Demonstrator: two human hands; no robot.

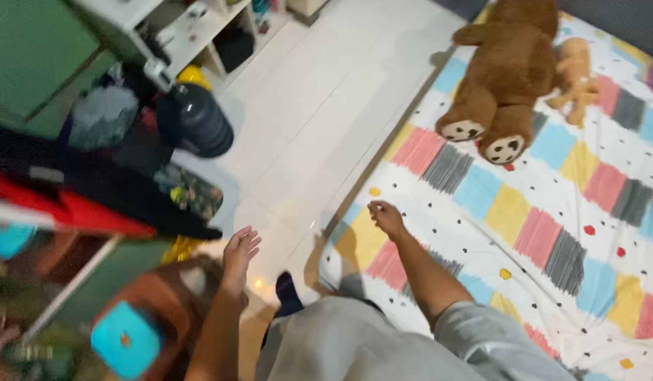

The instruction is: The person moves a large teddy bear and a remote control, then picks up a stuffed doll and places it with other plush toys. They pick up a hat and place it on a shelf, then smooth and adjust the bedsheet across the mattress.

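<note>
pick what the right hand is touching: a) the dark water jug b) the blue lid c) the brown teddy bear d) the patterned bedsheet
d, the right hand rests on the bedsheet near its corner, while the teddy bear lies farther up the bed and the left hand is open over the floor.
</note>
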